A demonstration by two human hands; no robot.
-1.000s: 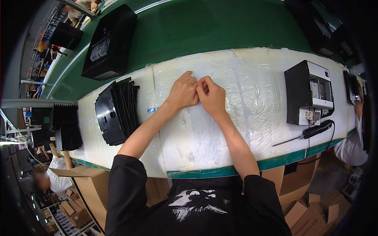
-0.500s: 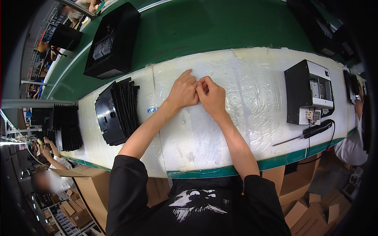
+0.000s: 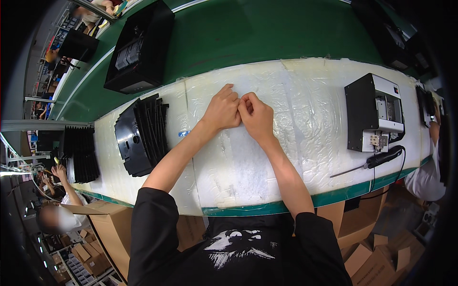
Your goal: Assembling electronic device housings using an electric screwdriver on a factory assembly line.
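- Head view, step in hand: seemingly a pause or fine fingerwork, over the white padded bench top (image 3: 238, 176); any reach would call for parting my hands first.
- My left hand (image 3: 221, 112) is loosely curled, touching my right hand (image 3: 258, 117), its thumb and forefinger drawn together; I can't tell whether anything's pinched.
- Black panels (image 3: 130, 138) stand left; the black-and-silver device (image 3: 361, 112) and screwdriver (image 3: 385, 157) right, all untouched.
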